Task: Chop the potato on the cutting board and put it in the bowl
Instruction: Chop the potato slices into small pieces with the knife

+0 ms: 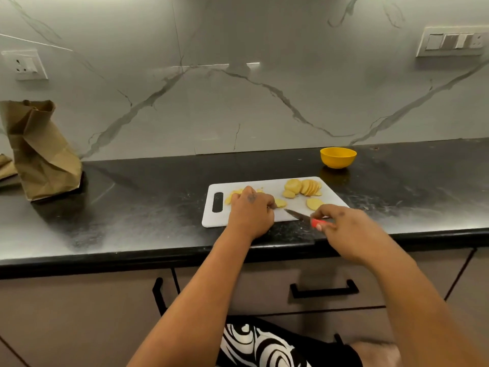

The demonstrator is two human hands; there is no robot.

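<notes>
A white cutting board (330, 197) lies on the black counter. A row of potato slices (304, 187) fans out at its far right, with one loose slice (314, 203) nearer me. My left hand (251, 213) sits curled over potato pieces (280, 202) at the board's left half, hiding most of them. My right hand (341, 226) grips a red-handled knife (299, 215) whose blade points left, low over the board's near edge. A yellow bowl (338, 157) stands beyond the board's far right corner; its inside is hidden.
A crumpled brown paper bag (39, 152) stands at the counter's far left. The marble wall behind carries a socket (25, 65) at left and switches (452, 41) at right. Cabinet fronts with black handles (324, 290) run below the counter edge.
</notes>
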